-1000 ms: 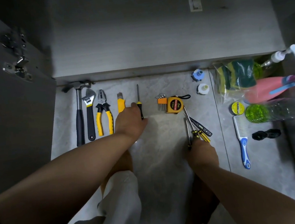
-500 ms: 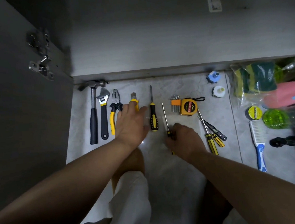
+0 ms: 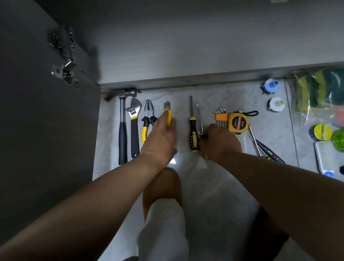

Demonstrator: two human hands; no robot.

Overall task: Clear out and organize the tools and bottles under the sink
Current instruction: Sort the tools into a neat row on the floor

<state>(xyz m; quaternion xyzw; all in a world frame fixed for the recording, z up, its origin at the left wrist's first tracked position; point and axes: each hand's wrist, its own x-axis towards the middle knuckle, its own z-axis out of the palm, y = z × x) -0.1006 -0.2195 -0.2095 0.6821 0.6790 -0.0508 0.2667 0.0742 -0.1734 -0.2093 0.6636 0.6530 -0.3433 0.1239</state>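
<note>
Tools lie in a parallel row on the floor [image 3: 236,96]. Left hand [image 3: 159,140] lies flat, fingers straight, on the yellow utility knife [image 3: 168,115]; we judge it is squaring it beside the pliers [image 3: 148,119]. Right hand [image 3: 219,142] grips the thin screwdriver [image 3: 199,115], setting it just beside the black-yellow screwdriver [image 3: 193,128], like with like.

left hand [image 3: 159,139] resting on yellow utility knife [image 3: 168,115], right hand [image 3: 219,142] gripping thin screwdriver [image 3: 199,118]
</note>
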